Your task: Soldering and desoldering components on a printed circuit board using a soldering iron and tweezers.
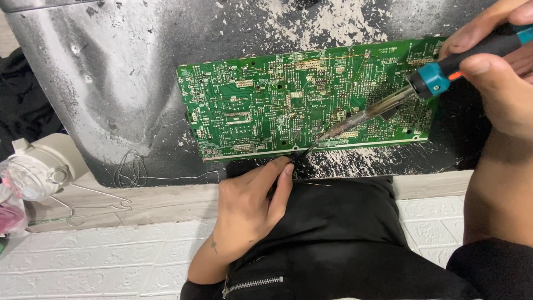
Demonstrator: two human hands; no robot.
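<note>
The right hand [494, 72] is gripping a soldering iron with a teal and black handle [388, 104], its metal tip lying across the lower edge of a large green printed circuit board [266, 105] resting on a scorched black metal sheet [111, 83]. The left hand [252, 205] is pinching thin black tweezers [301, 155] whose points are touching the board's lower edge, just beside the iron's tip. It looks like a joint is being worked; steady placement matters. A white rounded container [39, 166] is sitting at the left; no labels are readable
</note>
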